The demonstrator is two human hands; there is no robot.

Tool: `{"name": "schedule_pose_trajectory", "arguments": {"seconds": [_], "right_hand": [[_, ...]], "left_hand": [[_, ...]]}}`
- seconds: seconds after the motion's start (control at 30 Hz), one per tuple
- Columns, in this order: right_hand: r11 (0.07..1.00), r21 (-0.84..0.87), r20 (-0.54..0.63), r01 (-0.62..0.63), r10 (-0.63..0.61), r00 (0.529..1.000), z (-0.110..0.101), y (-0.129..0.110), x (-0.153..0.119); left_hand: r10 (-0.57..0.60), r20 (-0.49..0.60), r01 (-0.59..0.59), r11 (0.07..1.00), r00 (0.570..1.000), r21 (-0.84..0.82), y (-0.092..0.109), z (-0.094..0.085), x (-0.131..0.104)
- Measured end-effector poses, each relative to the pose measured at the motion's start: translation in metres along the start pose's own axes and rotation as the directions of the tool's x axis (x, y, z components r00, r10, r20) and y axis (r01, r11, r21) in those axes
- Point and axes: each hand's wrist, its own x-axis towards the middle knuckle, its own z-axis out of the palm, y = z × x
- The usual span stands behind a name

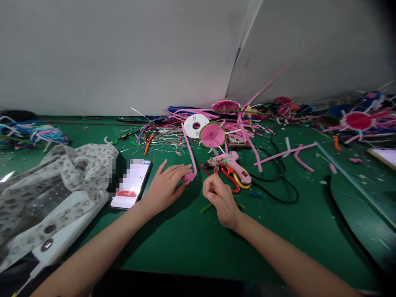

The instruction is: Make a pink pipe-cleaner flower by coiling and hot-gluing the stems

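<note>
My left hand (168, 185) has its fingertips on a small pink coil (188, 177), pinching it close to the table. From the coil a pink strip (189, 150) runs up and away toward the pile. To the right, my right hand (220, 198) is closed with the fingers curled in; whatever it may hold is hidden. Just beyond it lie a pink glue gun (235, 165) and scissors with red handles (236, 186). A pink coiled disc with a green rim (212, 134) rests behind the glue gun, beside a white spool (195, 126).
A lit phone (131, 185) lies left of my left hand, near a patterned cloth (71, 177) over a white device (71, 231). Black cable (291, 201) loops at the right. Pink strips (247, 128) and colourful pieces pile along the grey wall (123, 57).
</note>
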Motion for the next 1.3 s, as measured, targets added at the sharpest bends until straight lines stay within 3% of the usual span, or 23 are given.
{"name": "schedule_pose_trajectory", "arguments": {"seconds": [0.27, 0.53, 0.73, 0.97, 1.3], "right_hand": [[0.996, 0.089, 0.000, 0.004, -0.004, 1.000, 0.001, 0.010, -0.006], [0.983, 0.177, 0.002, 0.055, -0.056, 0.998, 0.004, 0.003, -0.010], [1.000, 0.002, 0.091, -0.014, 0.014, 0.996, 0.006, -0.004, -0.016], [0.997, -0.031, -0.100, -0.071, 0.068, 0.993, 0.002, -0.004, -0.014], [0.989, 0.111, -0.094, -0.096, 0.107, 0.990, 0.002, -0.004, -0.012]], "left_hand": [[0.007, 0.018, -0.007, 1.000, 1.000, 0.003, -0.001, 0.002, 0.000], [0.006, 0.018, -0.006, 1.000, 1.000, 0.007, 0.002, -0.001, 0.001], [0.028, -0.002, -0.028, 0.999, 1.000, 0.018, 0.000, 0.001, -0.001], [0.015, 0.011, -0.015, 0.999, 1.000, 0.037, 0.001, 0.000, -0.001], [0.010, 0.018, -0.011, 0.998, 1.000, 0.054, -0.001, 0.002, -0.002]]}}
